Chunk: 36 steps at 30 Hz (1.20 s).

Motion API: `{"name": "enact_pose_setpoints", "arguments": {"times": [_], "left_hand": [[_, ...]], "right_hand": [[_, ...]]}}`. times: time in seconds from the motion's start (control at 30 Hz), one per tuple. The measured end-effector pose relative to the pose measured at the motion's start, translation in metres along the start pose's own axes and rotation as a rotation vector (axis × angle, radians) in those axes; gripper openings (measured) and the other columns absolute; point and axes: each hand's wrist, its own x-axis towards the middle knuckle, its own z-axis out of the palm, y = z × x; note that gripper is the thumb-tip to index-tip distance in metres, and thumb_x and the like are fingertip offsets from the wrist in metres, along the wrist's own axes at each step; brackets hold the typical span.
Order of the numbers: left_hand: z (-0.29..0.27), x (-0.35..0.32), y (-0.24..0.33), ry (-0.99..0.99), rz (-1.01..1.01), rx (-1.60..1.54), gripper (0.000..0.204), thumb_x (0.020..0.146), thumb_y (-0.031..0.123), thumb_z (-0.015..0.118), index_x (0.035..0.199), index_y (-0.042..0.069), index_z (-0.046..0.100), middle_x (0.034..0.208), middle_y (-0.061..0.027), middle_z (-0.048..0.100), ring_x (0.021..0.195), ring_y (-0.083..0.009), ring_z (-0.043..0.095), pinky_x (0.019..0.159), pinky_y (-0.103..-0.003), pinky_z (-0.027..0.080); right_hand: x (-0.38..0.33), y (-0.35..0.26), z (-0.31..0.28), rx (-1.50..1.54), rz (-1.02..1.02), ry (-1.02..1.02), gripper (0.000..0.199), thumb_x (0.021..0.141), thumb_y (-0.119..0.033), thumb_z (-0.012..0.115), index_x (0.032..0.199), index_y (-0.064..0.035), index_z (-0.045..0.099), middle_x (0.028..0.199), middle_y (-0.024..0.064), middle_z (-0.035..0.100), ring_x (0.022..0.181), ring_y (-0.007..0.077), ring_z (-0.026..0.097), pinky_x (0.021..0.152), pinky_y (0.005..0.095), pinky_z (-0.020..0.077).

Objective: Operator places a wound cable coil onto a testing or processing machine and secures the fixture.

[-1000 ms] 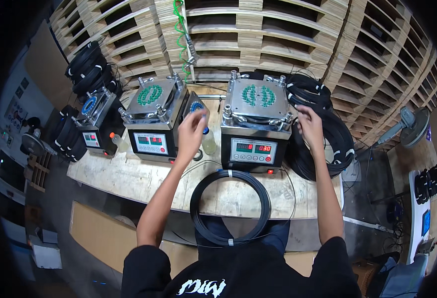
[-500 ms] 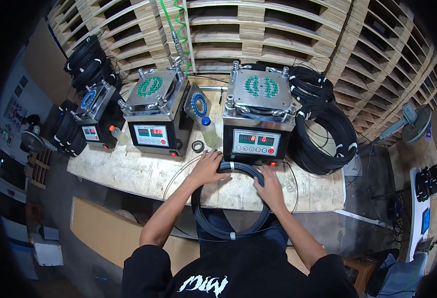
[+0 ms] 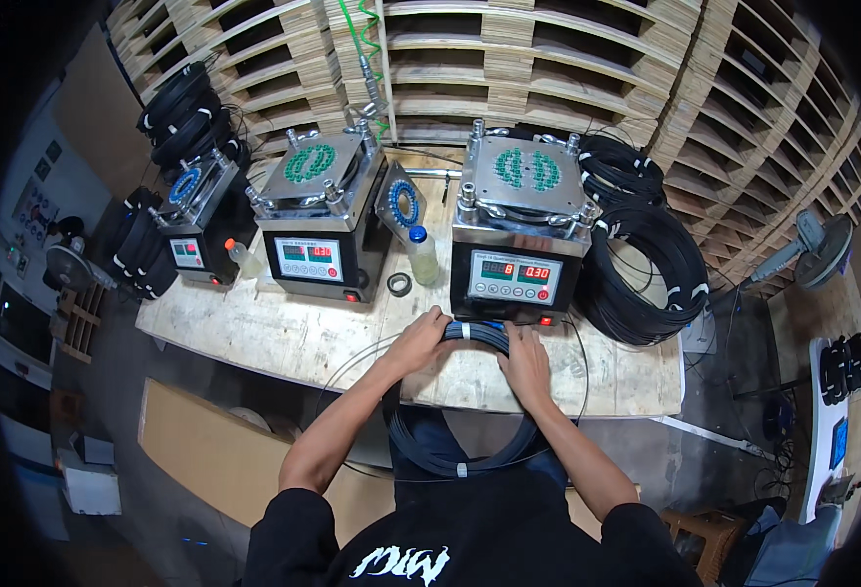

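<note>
A coil of thin black cable point(image 3: 421, 445), bound with white ties, leans from the bench edge down toward my lap. My left hand point(image 3: 419, 344) grips its far left side, and my right hand point(image 3: 525, 367) grips its far right side, fingers closed over the strands. Between my hands, one white tie shows on the coil's far arc, close to the front of a metal-topped machine point(image 3: 516, 279) with a lit red display. A loose cable loop spreads out beyond both hands. My fingertips are partly hidden against the coil.
Two similar machines point(image 3: 315, 256) point(image 3: 191, 249) stand to the left. Near them are a blue-capped bottle point(image 3: 421, 259), an orange-capped bottle point(image 3: 245, 259) and a black tape roll point(image 3: 399, 285). More black coils point(image 3: 646, 284) sit at the right, with wooden pallets point(image 3: 538, 59) behind.
The view has shifted slightly. Both hands stay on the coil, whose far arc now sits nearer the machine's base. The right machine's display reading has changed.
</note>
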Motion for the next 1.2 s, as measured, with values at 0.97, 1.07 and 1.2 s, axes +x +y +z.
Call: {"name": "enact_pose_setpoints", "arguments": {"times": [0.97, 1.07, 1.2], "left_hand": [[-0.186, -0.114, 0.041, 0.181, 0.099, 0.139, 0.047, 0.084, 0.011, 0.072, 0.127, 0.005, 0.054, 0.104, -0.0145, 0.063, 0.094, -0.0391, 0.065, 0.077, -0.048, 0.054], [-0.176, -0.108, 0.025, 0.121, 0.160, 0.068, 0.049, 0.081, 0.009, 0.073, 0.126, 0.007, 0.055, 0.105, -0.0129, 0.063, 0.094, -0.0366, 0.066, 0.076, -0.046, 0.054], [-0.204, -0.102, 0.024, 0.187, 0.258, 0.118, 0.056, 0.073, 0.004, 0.076, 0.125, 0.002, 0.054, 0.106, -0.0138, 0.064, 0.096, -0.0340, 0.067, 0.080, -0.043, 0.056]], "right_hand": [[-0.004, -0.152, -0.079, 0.532, -0.223, -0.228, 0.066, 0.079, 0.003, 0.066, 0.140, -0.0014, 0.041, 0.123, 0.0258, 0.055, 0.116, 0.0461, 0.055, 0.096, 0.0457, 0.0457], [-0.017, -0.163, -0.084, 0.512, -0.069, -0.266, 0.069, 0.079, 0.003, 0.067, 0.141, -0.0031, 0.040, 0.115, 0.0236, 0.055, 0.104, 0.0453, 0.059, 0.088, 0.0482, 0.0476], [0.000, -0.183, -0.108, 0.418, -0.132, -0.223, 0.078, 0.074, 0.002, 0.074, 0.142, -0.0053, 0.037, 0.107, 0.0216, 0.049, 0.092, 0.0457, 0.060, 0.076, 0.0509, 0.0508]]}}
